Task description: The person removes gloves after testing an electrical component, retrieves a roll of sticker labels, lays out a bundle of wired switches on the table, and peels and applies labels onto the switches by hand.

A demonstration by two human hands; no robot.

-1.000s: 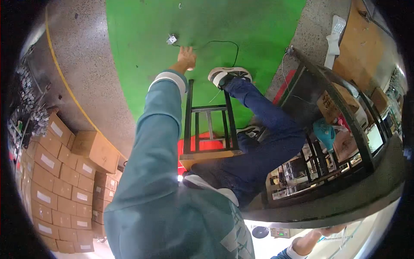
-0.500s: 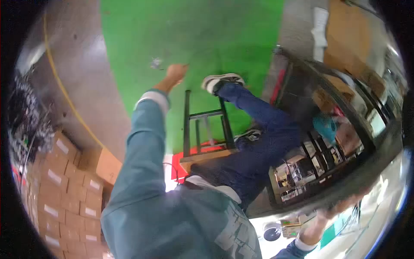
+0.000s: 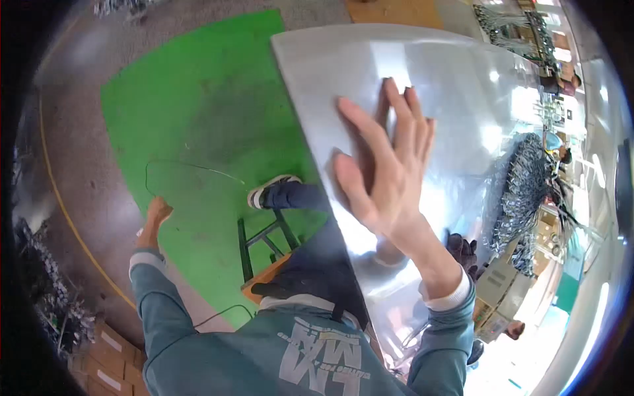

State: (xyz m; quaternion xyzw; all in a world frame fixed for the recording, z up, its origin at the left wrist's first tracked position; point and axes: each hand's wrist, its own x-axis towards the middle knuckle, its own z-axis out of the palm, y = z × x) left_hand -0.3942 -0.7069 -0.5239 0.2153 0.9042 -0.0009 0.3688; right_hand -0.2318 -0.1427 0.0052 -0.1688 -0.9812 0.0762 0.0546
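Note:
My left hand (image 3: 158, 210) is closed on a thin dark cable (image 3: 191, 165), which loops out above the green floor. My right hand (image 3: 393, 158) has its fingers spread over the shiny metal tabletop (image 3: 456, 92), palm down near its left edge. Nothing shows in its grasp. A foot in a black and white shoe (image 3: 274, 188) rests on the green floor beside the black legs of a wooden-topped stool (image 3: 267, 274).
A heap of dark cables (image 3: 518, 198) lies on the tabletop's far right, with a dark glove (image 3: 462, 251) nearer. Cardboard boxes (image 3: 109, 356) are stacked at the lower left. Other people (image 3: 560, 84) are visible at the right.
The view has turned and the metal tabletop has come into sight. My right hand has moved up over it with fingers spread. My left hand is now lower and further left, with the cable visible.

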